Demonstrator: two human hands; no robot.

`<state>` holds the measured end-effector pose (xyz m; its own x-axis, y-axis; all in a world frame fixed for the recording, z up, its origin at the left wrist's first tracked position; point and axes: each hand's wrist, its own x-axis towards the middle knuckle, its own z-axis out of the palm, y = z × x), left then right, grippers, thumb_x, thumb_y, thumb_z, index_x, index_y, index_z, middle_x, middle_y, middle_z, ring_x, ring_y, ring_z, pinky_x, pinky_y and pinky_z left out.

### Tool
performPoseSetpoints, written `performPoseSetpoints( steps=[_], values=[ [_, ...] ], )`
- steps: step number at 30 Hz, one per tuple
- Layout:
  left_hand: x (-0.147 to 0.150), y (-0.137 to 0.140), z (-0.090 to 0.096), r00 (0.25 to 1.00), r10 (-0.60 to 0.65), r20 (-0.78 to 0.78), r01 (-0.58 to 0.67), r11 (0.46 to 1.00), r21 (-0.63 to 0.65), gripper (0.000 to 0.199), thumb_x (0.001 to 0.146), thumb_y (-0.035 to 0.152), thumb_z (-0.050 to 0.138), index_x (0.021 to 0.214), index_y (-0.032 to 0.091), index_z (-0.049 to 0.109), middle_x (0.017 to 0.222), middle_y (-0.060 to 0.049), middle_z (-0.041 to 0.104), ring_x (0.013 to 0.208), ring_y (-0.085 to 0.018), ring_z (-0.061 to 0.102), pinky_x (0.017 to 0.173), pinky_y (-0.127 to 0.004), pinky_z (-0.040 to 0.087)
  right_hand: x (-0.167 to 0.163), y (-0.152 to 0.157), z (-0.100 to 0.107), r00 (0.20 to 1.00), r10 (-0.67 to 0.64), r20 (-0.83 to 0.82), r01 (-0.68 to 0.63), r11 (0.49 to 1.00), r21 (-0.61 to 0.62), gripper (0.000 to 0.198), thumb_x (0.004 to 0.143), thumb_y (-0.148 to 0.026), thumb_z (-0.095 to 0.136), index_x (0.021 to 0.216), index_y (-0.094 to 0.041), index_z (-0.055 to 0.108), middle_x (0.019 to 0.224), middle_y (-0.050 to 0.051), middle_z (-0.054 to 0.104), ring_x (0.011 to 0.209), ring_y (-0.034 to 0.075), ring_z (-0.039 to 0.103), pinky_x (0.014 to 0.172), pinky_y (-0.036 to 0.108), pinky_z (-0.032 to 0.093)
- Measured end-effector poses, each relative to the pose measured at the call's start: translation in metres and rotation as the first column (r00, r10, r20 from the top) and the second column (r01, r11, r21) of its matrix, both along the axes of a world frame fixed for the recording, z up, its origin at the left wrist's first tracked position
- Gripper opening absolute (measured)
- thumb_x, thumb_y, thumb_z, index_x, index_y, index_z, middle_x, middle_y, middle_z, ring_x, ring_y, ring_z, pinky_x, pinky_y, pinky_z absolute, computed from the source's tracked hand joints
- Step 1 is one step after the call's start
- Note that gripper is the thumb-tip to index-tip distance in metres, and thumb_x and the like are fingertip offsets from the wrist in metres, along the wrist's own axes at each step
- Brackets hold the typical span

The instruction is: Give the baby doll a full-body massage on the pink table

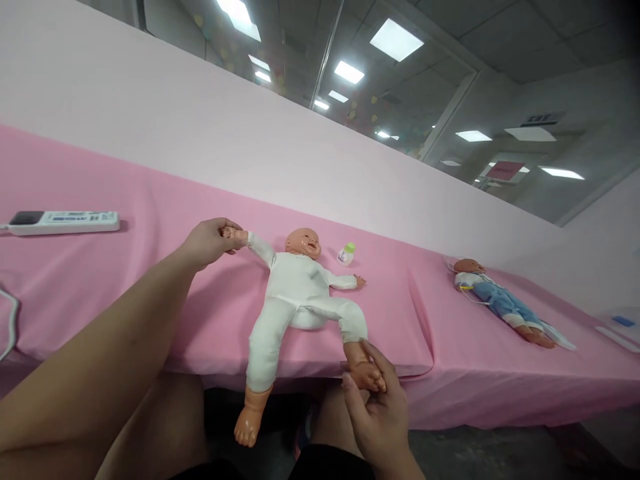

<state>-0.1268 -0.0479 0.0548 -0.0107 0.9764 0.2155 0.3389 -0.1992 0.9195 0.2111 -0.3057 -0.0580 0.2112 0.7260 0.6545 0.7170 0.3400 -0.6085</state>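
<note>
A baby doll point(300, 283) in a white suit lies face up on the pink-covered table, its legs toward me and one bare foot hanging past the edge. My left hand point(210, 241) is closed around the doll's hand on the left, with that arm stretched out sideways. At the front edge, my right hand point(377, 407) has its thumb and fingers around the doll's ankle and foot on the right. A small bottle point(346, 254) with a green cap lies near the doll's head, touched by neither hand.
On the left of the pink cover point(165, 207) lies a white power strip point(70, 222), with a white cable point(13, 323) nearer me. A second doll point(500, 300) in blue trousers lies at the right. Behind the table rises a white wall point(280, 160) with glass above.
</note>
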Motion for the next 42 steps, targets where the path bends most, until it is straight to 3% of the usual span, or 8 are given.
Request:
performPoseSetpoints(
  steps=[3,8,14,21,27,31,38,42],
  values=[
    [0.020,-0.002,0.015,0.996,-0.091,0.019,0.090,0.993,0.075,0.046,0.063,0.045,0.088,0.099,0.021,0.073,0.092,-0.007,0.076,0.080,-0.026,0.073,0.070,-0.034,0.059,-0.002,0.023,0.027,0.998,-0.004,-0.057,0.004,1.000,-0.012,0.048,0.089,-0.033,0.071,0.135,-0.025,0.062,0.120,0.011,0.076,0.096,0.026,0.078,0.081,0.037,0.066],
    [0.070,0.003,0.029,0.946,-0.215,-0.243,0.257,0.953,0.159,0.038,0.067,0.039,0.082,0.100,0.023,0.075,0.090,-0.003,0.076,0.082,-0.025,0.071,0.067,-0.032,0.054,-0.007,0.071,0.063,0.986,0.144,-0.087,-0.157,0.974,-0.162,0.046,0.084,-0.025,0.068,0.130,-0.024,0.065,0.107,0.006,0.078,0.082,0.021,0.076,0.062,0.027,0.062],
    [0.119,0.000,-0.001,0.842,-0.329,-0.427,0.426,0.891,0.156,0.017,0.077,0.036,0.068,0.089,0.025,0.072,0.081,-0.001,0.073,0.075,-0.024,0.067,0.066,-0.032,0.048,-0.028,0.110,0.068,0.988,0.157,0.000,-0.154,0.965,-0.211,0.048,0.080,-0.022,0.065,0.128,-0.024,0.065,0.098,0.003,0.080,0.079,0.021,0.076,0.073,0.033,0.062],
    [0.115,0.004,-0.032,0.944,-0.234,-0.232,0.280,0.941,0.188,0.023,0.085,0.046,0.066,0.091,0.024,0.067,0.079,0.000,0.070,0.073,-0.022,0.066,0.065,-0.032,0.048,-0.046,0.116,0.052,0.996,0.053,0.070,-0.043,0.990,-0.137,0.045,0.084,-0.031,0.067,0.128,-0.024,0.063,0.097,0.004,0.080,0.079,0.024,0.077,0.071,0.035,0.063],
    [0.101,0.023,-0.032,0.982,-0.160,0.100,0.142,0.976,0.165,0.046,0.076,0.042,0.075,0.118,0.025,0.066,0.103,-0.002,0.071,0.080,-0.019,0.065,0.070,-0.030,0.054,-0.036,0.095,0.049,0.999,0.048,-0.018,-0.050,0.996,-0.079,0.044,0.086,-0.036,0.072,0.127,-0.024,0.064,0.104,0.005,0.079,0.084,0.022,0.078,0.074,0.032,0.065],
    [0.083,0.041,-0.029,0.948,-0.074,0.311,0.054,0.996,0.072,0.032,0.073,0.037,0.076,0.099,0.020,0.066,0.089,-0.002,0.067,0.072,-0.016,0.060,0.064,-0.028,0.052,-0.020,0.055,0.042,0.999,0.033,-0.014,-0.034,0.997,-0.062,0.046,0.087,-0.035,0.074,0.131,-0.026,0.063,0.111,0.007,0.078,0.095,0.024,0.078,0.080,0.033,0.066],
    [0.059,0.071,-0.043,0.878,0.261,0.401,-0.136,0.940,-0.313,0.022,0.077,0.034,0.073,0.090,0.017,0.066,0.087,-0.008,0.069,0.074,-0.020,0.066,0.069,-0.033,0.056,-0.006,-0.013,0.009,0.990,-0.028,0.138,0.041,0.995,-0.095,0.046,0.085,-0.035,0.077,0.129,-0.026,0.066,0.106,0.009,0.078,0.091,0.026,0.077,0.080,0.039,0.066],
    [0.063,0.061,-0.037,0.912,0.149,0.381,-0.090,0.982,-0.167,0.022,0.084,0.035,0.068,0.098,0.018,0.065,0.100,-0.009,0.072,0.087,-0.022,0.069,0.078,-0.035,0.057,-0.013,-0.024,0.004,0.984,0.032,0.175,-0.013,0.994,-0.105,0.043,0.087,-0.032,0.073,0.128,-0.026,0.066,0.105,0.009,0.078,0.093,0.027,0.077,0.081,0.040,0.066]
  ],
)
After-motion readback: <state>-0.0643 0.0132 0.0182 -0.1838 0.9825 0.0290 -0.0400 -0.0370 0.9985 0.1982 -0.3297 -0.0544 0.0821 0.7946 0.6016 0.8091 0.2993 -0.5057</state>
